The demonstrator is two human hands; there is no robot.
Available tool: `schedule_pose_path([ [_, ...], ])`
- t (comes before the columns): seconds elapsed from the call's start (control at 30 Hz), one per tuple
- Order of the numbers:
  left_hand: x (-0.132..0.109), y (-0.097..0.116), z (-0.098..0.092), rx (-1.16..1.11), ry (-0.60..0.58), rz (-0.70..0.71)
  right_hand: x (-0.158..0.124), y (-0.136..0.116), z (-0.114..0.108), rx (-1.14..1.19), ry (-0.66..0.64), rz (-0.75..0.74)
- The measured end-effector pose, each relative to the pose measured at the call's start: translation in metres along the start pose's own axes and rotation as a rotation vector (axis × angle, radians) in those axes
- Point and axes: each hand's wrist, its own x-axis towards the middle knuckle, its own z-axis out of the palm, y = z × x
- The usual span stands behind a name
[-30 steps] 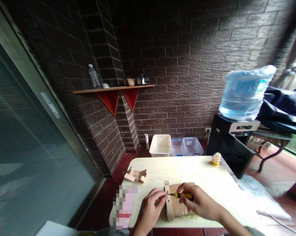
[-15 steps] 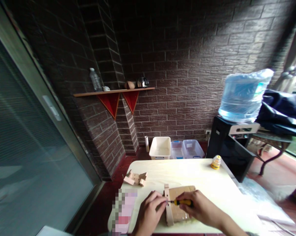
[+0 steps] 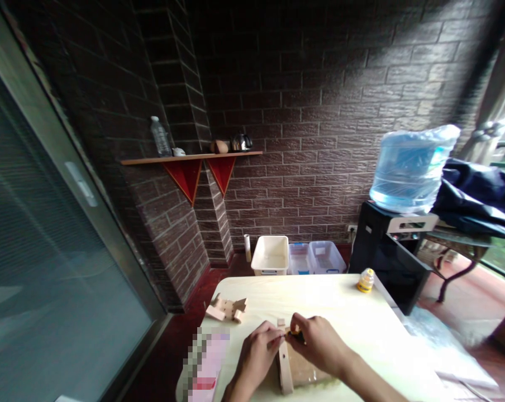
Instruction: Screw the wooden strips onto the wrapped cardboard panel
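My right hand [image 3: 322,341] is closed round a yellow-and-black screwdriver [image 3: 296,335], most of it hidden by the fingers. Its tip points left, at the pinched fingers of my left hand [image 3: 256,355]. What those left fingers hold is too small to make out. They are at the upper part of a light wooden strip [image 3: 285,369] with a dark hole in it. The strip lies along the left side of a brown, cardboard-like block [image 3: 309,368], partly under my right hand.
A wooden part with several holes [image 3: 227,308] lies at the table's [image 3: 277,290] far left, above a pinkish flat item [image 3: 213,363]. A yellow-based clear container [image 3: 365,281] stands at the far right corner. Bins [image 3: 270,254] and a water dispenser [image 3: 378,251] are beyond the table.
My right hand has turned and moved up and left with the screwdriver, which shows less now. My left hand stays pinched at the strip. The view has shifted slightly.
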Motion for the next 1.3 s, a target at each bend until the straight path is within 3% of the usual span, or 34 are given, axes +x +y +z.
schedule_pose_path([
  [0.27, 0.017, -0.022, 0.017, 0.005, 0.004, -0.053, 0.034, -0.008, -0.001, -0.071, -0.014, -0.039],
  [0.83, 0.011, -0.043, 0.042, -0.031, -0.044, -0.093, 0.058, 0.003, 0.037, -0.147, -0.078, -0.032],
  [1.3, 0.012, -0.056, 0.054, 0.003, -0.027, -0.161, 0.066, 0.001, 0.036, -0.171, -0.114, -0.013],
])
